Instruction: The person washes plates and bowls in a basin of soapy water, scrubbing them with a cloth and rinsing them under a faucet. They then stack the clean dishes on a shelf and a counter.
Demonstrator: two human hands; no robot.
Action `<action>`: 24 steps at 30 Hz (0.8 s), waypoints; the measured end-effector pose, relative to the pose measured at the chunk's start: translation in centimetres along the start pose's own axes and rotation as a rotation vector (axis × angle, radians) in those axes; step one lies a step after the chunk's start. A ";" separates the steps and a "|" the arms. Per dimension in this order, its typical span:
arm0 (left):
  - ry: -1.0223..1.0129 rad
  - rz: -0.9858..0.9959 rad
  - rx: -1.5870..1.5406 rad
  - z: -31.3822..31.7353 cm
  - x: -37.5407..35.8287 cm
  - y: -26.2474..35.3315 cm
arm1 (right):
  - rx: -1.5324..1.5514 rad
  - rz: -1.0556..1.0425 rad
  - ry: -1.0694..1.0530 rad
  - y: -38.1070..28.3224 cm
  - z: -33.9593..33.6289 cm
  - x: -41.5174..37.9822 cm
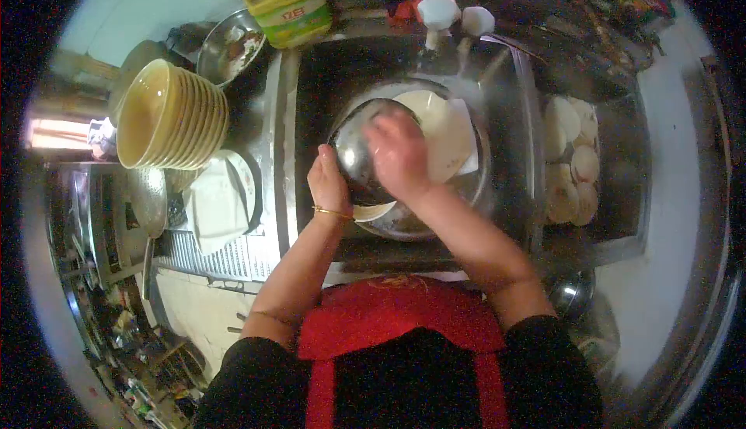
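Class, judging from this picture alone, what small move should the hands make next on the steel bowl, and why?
Probably turn the steel bowl a little: the left hand grips its rim while the right hand rubs only one side, above the basin.

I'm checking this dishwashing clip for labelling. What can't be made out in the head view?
- Inside of the steel bowl: covered by the right hand.
- Left hand fingers: hidden behind the bowl's edge.
- White plates in the basin: partly covered by hand and bowl; count unclear.
- Yellow jug label: too small to read.
- Small dishes on the right: blurred, dim.
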State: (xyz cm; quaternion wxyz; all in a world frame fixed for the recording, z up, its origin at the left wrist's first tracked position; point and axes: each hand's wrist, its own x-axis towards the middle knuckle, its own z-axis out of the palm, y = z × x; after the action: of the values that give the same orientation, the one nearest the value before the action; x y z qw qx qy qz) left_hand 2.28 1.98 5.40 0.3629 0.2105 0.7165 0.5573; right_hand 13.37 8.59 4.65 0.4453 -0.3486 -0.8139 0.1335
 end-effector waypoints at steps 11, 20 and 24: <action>-0.142 0.088 0.045 -0.6 0.9 -0.3 | -0.030 -0.016 -0.072 -2.3 0.0 -0.9; -0.181 -0.448 -0.802 -3.8 1.6 -1.6 | -0.211 0.218 -0.833 5.3 -5.8 -9.1; -0.231 -0.470 -0.881 -4.2 2.8 -3.1 | -0.228 0.012 -1.441 9.2 -3.5 -15.9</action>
State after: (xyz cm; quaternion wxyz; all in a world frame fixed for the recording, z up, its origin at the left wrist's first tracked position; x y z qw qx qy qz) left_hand -2.40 0.33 2.12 0.6094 -0.0688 0.3970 0.6829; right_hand 26.12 4.00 -8.25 -0.2408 -0.2229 -0.9118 0.2468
